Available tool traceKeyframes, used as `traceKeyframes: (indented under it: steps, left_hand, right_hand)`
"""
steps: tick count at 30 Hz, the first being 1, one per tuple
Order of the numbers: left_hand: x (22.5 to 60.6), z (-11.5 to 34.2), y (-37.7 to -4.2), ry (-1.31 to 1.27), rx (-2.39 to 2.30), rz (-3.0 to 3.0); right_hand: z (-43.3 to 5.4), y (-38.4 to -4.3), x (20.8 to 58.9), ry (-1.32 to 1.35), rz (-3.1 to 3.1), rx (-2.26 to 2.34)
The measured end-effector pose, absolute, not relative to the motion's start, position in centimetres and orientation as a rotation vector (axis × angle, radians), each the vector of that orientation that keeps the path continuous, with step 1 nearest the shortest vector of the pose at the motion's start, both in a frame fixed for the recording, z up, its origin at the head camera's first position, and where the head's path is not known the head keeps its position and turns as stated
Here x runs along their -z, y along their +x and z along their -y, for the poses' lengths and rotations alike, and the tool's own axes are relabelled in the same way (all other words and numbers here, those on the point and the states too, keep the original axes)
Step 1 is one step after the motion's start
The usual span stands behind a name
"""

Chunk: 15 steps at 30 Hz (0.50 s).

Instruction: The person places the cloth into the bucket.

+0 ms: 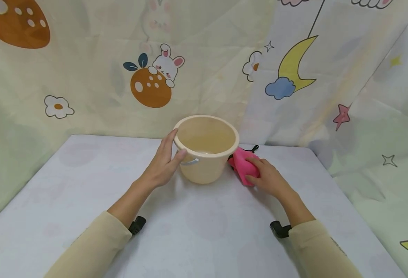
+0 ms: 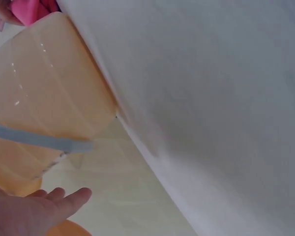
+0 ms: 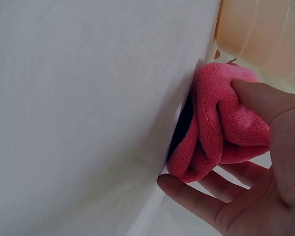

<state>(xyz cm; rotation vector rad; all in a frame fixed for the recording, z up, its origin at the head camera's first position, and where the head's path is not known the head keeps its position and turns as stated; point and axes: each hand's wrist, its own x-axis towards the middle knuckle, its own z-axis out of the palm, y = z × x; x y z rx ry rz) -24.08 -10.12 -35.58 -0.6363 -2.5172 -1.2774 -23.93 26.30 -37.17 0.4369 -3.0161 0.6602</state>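
Note:
A cream plastic bucket (image 1: pixel 204 170) stands upright towards the back of the table, with a grey handle (image 2: pixel 34 137) against its side. My left hand (image 1: pixel 163 162) is at the bucket's left rim, thumb near the front and fingers along the side. In the left wrist view its fingers (image 2: pixel 71 202) reach out straight. To the right of the bucket, my right hand (image 1: pixel 268 175) grips a bunched pink fleecy cloth (image 3: pixel 219 123) between thumb and fingers. A dark patch shows on the cloth's table side, and a black loop (image 1: pixel 255 148) sticks out behind it.
The table (image 1: pixel 207 239) has a pale cover. Behind it and along the right hangs a patterned curtain (image 1: pixel 207 58) with cartoon rabbits, a moon and stars. A black wrist camera (image 1: pixel 137 225) sits at the left cuff and another black camera (image 1: pixel 279 229) at the right.

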Motion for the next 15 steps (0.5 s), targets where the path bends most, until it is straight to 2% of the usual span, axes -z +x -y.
traceKeyframes:
  steps: [9,15]
  left_hand:
    - [35.7,9.3,-24.2,-0.625,1.694,2.362]
    - [35.8,8.8,-24.2,-0.576,1.771,2.324]
  right_hand:
    - [-25.9,-24.3,37.4,0.394,2.995,-0.689]
    - [-25.6,-24.2,37.4,0.32,2.997,-0.708]
